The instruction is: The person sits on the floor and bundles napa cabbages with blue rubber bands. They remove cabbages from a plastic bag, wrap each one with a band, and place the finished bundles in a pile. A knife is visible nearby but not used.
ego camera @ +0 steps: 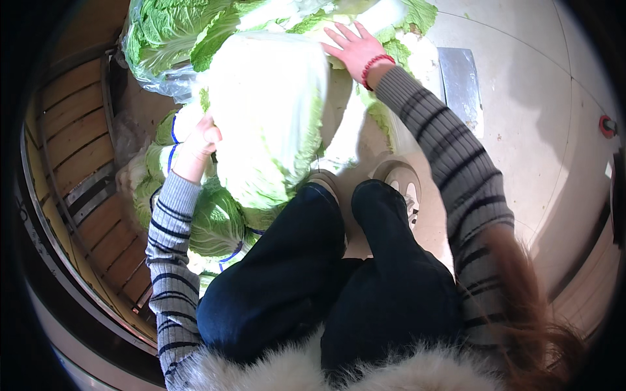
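A large napa cabbage (269,117), pale and strongly overexposed, is held up in front of my knees. My left hand (208,137) grips its left side; the thumb shows, but most fingers are hidden. Past the cabbage's upper right corner, my right hand (357,51) is spread with fingers apart over loose cabbage leaves (313,29); whether it touches them is hard to tell in the glare. A red bead bracelet (376,68) circles that wrist. Below and left lie several more cabbages (215,220), some with blue bands (232,254) around them.
At upper left, a clear plastic bag (171,80) holds green cabbage. Wooden slats (76,132) in a metal frame stand on the left. A flat metal plate (459,88) lies on the tiled floor (528,127) at right. A small red round object (607,126) sits near the right edge.
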### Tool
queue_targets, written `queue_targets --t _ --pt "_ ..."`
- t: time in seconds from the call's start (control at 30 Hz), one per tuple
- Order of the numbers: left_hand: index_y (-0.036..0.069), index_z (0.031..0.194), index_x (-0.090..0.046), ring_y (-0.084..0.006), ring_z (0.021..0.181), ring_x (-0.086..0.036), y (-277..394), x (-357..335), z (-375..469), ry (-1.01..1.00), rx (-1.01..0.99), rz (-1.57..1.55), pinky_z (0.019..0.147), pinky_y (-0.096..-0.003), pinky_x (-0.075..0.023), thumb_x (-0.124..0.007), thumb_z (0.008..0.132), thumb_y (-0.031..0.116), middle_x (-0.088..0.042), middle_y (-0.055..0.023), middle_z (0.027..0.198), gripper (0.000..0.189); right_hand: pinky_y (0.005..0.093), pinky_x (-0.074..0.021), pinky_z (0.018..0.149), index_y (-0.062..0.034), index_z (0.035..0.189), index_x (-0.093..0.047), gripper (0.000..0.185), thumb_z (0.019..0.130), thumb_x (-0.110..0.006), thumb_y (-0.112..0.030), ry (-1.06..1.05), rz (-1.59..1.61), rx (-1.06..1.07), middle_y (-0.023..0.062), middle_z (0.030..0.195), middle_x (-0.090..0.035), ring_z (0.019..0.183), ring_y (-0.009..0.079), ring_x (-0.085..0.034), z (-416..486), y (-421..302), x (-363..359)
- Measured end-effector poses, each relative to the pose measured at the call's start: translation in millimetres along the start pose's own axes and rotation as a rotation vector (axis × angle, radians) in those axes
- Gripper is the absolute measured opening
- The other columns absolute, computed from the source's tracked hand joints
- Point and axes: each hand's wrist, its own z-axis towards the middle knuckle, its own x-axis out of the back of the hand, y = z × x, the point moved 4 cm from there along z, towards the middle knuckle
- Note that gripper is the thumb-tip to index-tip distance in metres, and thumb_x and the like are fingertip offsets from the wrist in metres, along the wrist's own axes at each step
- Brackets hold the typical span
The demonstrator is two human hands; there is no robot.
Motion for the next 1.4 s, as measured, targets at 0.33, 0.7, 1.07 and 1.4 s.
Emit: queue_targets --t 0.33,0.7,1.07,1.4 --pt "-0.004 0.154 -0.029 -0.0280 0.131 -0.054 -12 -105 31 -0.014 0.177 -0.125 0.110 -0.0389 -0.0452 -0.097 0.057 0.049 -0.051 -0.0170 0.146 0.130 0.0420 -0.0419 0.094 -0.0110 0.145 -0.048 0.078 0.077 -0.080 -0.029 -0.016 0.462 -0.381 0.0130 0.114 -0.054 0.111 0.0310 -0.052 -191 -18 -12" --pt "0.013 0.160 -0.029 -0.0281 0.136 -0.050 97 -165 91 -0.102 -0.489 1.019 0.116 -0.0408 -0.0380 -0.096 0.055 0.030 -0.050 -0.0140 0.149 0.125 0.0434 -0.0437 0.084 -0.0120 0.124 -0.062 0.043 0.082 -0.072 -0.015 0.369 0.213 -0.644 0.0103 0.106 -0.060 0.103 0.0311 -0.057 -172 68 19" --pt "0.033 0.158 -0.032 -0.0277 0.129 -0.053 24 -193 99 0.023 -0.594 1.933 0.109 -0.0467 -0.0400 -0.093 0.052 0.017 -0.057 -0.0071 0.135 0.123 0.0406 -0.0513 0.073 -0.0080 0.082 -0.061 0.021 0.087 -0.072 -0.025 0.122 0.339 -0.759 0.0083 0.085 -0.061 0.088 0.0292 -0.060 -259 -9 -30" --pt "0.019 0.150 -0.047 -0.0344 0.147 -0.036 28 -225 45 0.382 -0.428 1.646 0.122 -0.0567 -0.0259 -0.093 0.063 0.020 -0.043 -0.0125 0.156 0.098 0.0333 -0.0472 0.092 -0.0026 0.107 -0.065 0.014 0.096 -0.067 -0.012 0.212 1.387 -0.723 0.0051 0.099 -0.066 0.097 0.0208 -0.059 -274 -12 35"
